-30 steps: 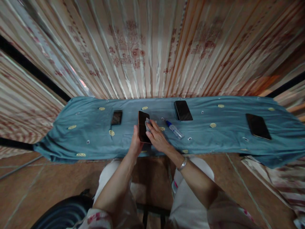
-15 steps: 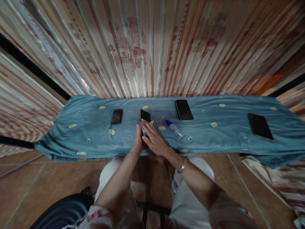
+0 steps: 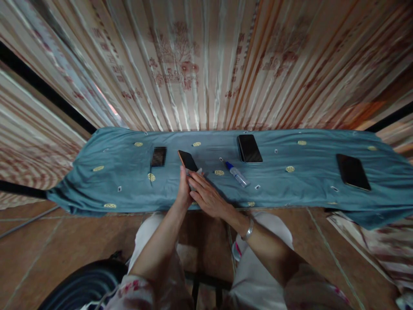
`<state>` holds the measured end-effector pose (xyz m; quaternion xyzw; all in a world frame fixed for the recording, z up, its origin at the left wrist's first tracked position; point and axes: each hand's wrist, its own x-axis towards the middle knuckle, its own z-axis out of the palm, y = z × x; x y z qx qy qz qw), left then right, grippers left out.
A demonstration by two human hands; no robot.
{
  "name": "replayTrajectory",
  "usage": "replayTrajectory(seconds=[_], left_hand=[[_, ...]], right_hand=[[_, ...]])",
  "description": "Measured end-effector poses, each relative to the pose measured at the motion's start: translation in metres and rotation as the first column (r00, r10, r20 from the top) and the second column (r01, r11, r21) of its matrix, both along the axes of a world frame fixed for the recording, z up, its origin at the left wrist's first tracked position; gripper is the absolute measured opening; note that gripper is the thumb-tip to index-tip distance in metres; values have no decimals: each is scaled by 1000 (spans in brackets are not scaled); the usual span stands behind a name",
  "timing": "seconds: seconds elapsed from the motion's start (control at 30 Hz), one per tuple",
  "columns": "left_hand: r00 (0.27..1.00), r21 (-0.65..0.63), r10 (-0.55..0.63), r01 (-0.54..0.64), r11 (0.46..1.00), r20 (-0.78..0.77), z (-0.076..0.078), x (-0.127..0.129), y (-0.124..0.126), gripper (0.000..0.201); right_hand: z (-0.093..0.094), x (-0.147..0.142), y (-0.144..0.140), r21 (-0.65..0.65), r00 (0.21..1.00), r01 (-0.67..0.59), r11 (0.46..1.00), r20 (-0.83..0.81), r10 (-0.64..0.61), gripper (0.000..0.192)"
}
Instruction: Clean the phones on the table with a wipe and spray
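Observation:
A dark phone with an orange-brown edge [image 3: 188, 160] sticks out past my fingers, tilted to the left. My left hand [image 3: 184, 188] wraps its lower left side, thumb along the edge. Over the phone's lower face lies my right hand [image 3: 208, 196], pressing a crumpled pale wipe [image 3: 197, 172] against it. Most of the wipe and the phone's lower half are hidden by my hands. To their right, a clear spray bottle with a blue top [image 3: 237, 174] lies on its side on the cloth.
A blue patterned cloth [image 3: 274, 191] covers the narrow table. Stacked black phones [image 3: 250, 148] lie behind the bottle, and another dark phone [image 3: 353, 172] at the far right. A small pixelated dark item [image 3: 159, 156] is at left. A curtain [image 3: 206, 64] hangs behind; a black stool [image 3: 87, 286] stands below left.
The phone's top end has swung to the left, and its body slants more. My right hand and the wipe have slid slightly down toward the lower part of its face.

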<state>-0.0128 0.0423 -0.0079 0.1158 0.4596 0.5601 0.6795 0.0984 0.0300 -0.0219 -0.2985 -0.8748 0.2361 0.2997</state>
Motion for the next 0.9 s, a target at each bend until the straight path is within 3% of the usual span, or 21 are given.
replayTrajectory(seconds=[0.27,0.43,0.63,0.77,0.9], left_hand=[[982,12,88,-92,996,165,26,-1,0,79],[966,10,180,-185,983,184,29,-4,-1,70],[974,55,140,-152,987,177,26,-8,1,63],[980,51,83,-93,994,180,19,-5,2,57],[984,37,100,-107,994,149,12,-1,4,52]], right_hand=[[0,2,-6,164,999,-21,986,28,17,53],[-3,5,-7,178,996,57,982,63,-69,57],[-16,7,-6,63,992,126,990,-26,-125,60],[-21,4,-7,-102,979,168,980,-100,-178,63],[-25,-2,-4,-281,959,202,938,-136,-247,65]])
